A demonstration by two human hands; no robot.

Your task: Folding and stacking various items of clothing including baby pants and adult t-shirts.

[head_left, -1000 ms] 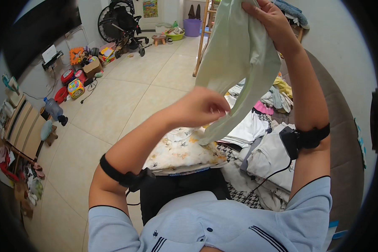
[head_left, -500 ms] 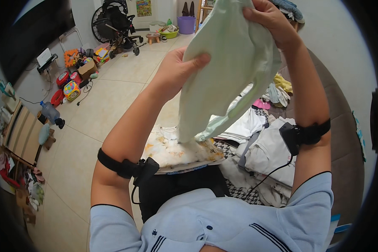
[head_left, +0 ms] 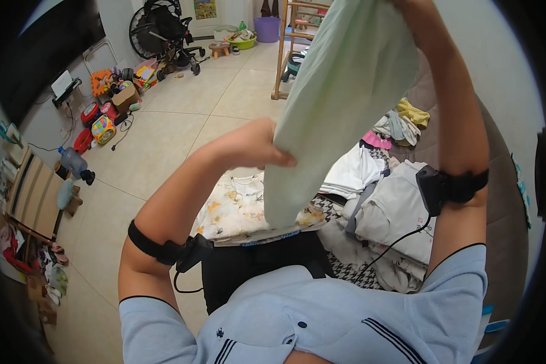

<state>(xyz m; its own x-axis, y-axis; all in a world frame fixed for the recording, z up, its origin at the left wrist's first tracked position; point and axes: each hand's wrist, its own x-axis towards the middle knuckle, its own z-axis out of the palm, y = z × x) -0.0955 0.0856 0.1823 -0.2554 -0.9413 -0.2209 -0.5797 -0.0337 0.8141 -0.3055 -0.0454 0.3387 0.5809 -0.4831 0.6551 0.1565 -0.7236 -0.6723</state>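
A pale green garment (head_left: pixel 346 91) hangs in front of me, its lower end over the folded clothes; its exact kind cannot be told. My right hand (head_left: pixel 415 18) grips it high up, near the upper edge of the view, with the fingertips partly hidden. At its left edge is my left hand (head_left: pixel 255 145), thumb across the front of the cloth and fingers out of sight behind it. Under the garment, a white folded garment with an orange and yellow print (head_left: pixel 233 209) tops a stack on my lap.
To the right, white folded clothes (head_left: pixel 400 203) and a white shirt (head_left: pixel 352 173) lie on the brown sofa (head_left: pixel 503 200). Farther back is a small heap of clothes (head_left: pixel 400 127). Toys (head_left: pixel 103 128), a stroller (head_left: pixel 164 36) and a wooden rack (head_left: pixel 284 60) stand on the tiled floor.
The garment's lower part has swung together and hangs narrower, its strip-like opening gone from sight. My left hand has moved down along its edge; my right hand has shifted up and right.
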